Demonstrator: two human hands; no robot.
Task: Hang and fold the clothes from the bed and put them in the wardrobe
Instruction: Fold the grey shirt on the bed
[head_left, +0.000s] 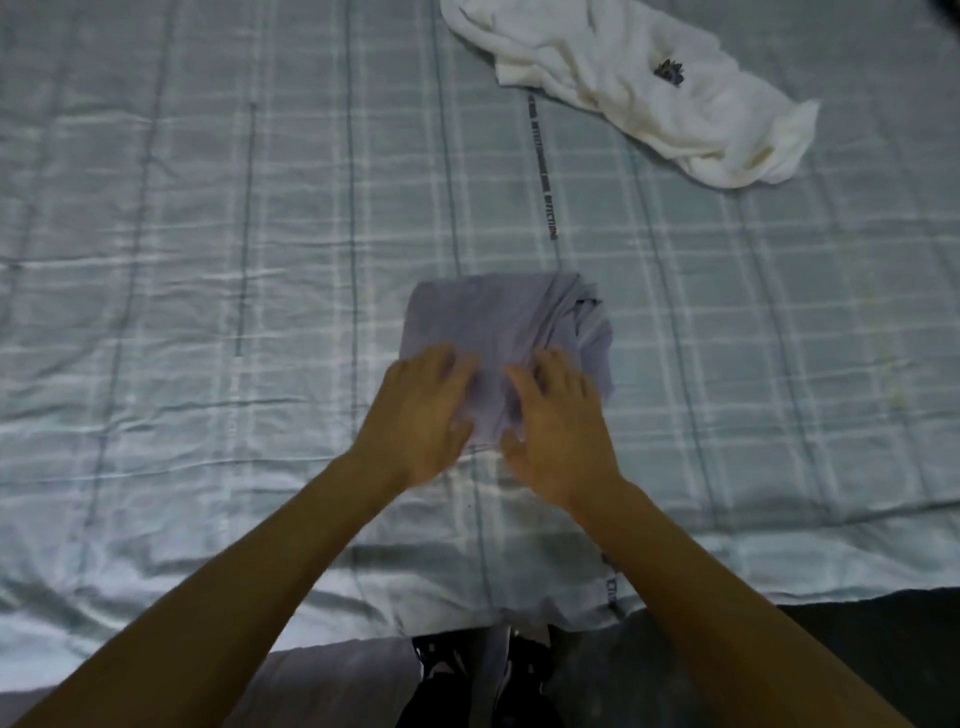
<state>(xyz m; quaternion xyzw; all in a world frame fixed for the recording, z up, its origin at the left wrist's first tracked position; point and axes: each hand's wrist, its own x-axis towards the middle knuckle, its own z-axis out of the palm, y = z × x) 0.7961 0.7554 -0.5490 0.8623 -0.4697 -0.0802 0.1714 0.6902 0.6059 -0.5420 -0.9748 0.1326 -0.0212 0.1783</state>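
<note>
A lilac garment lies folded into a small square in the middle of the bed. My left hand rests flat on its near left part, fingers straight. My right hand presses its near right part, fingers spread and straight. The near edge of the garment is hidden under both hands. Its right side shows bunched folds. A white garment with a small dark print lies crumpled at the far right of the bed.
The bed is covered by a pale blue-green checked sheet with wrinkles. The bed's near edge runs along the bottom, with dark floor and dark items below it.
</note>
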